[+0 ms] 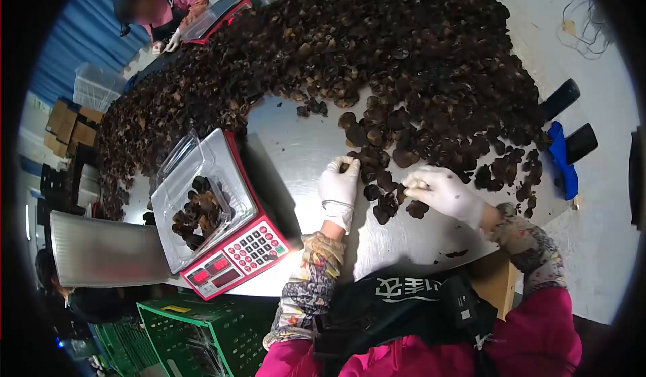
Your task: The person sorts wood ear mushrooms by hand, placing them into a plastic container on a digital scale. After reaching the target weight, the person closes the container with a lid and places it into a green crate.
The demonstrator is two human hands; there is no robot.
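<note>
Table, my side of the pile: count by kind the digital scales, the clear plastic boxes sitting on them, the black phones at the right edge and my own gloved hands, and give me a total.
Digital scale: 1
Clear plastic box: 1
Black phones: 2
Gloved hands, left hand and right hand: 2
Total: 6

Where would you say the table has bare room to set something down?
The tabletop is bare between the red scale and left hand, mostly bare between right hand and apron; dark pieces crowd it beyond both hands.
</note>
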